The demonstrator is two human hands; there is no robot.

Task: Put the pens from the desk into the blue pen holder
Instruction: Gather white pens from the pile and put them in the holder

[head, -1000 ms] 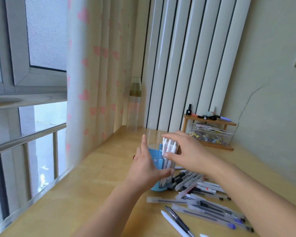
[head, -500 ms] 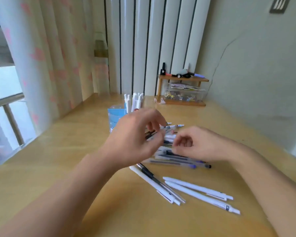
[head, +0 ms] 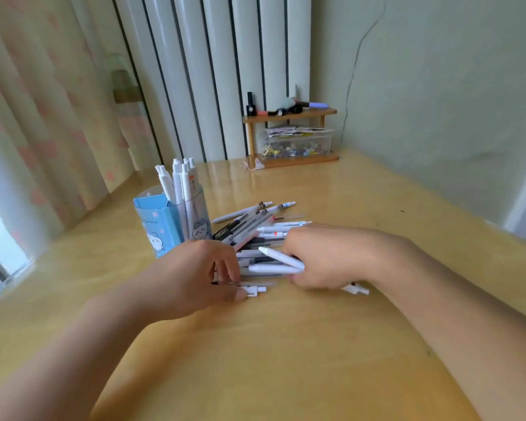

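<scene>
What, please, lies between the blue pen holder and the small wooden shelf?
In the head view, only bare wooden desk lies between the blue pen holder and the small wooden shelf.

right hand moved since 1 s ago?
Yes. The right hand was up at the tops of the pens in the blue pen holder; now it is down on the desk, right of the holder, closed on white pens.

pen holder left of pen pile, shelf behind

i'm at home: pale pink-heart curtain, white ribbed radiator, my glossy wooden desk, small wooden desktop shelf.
</scene>
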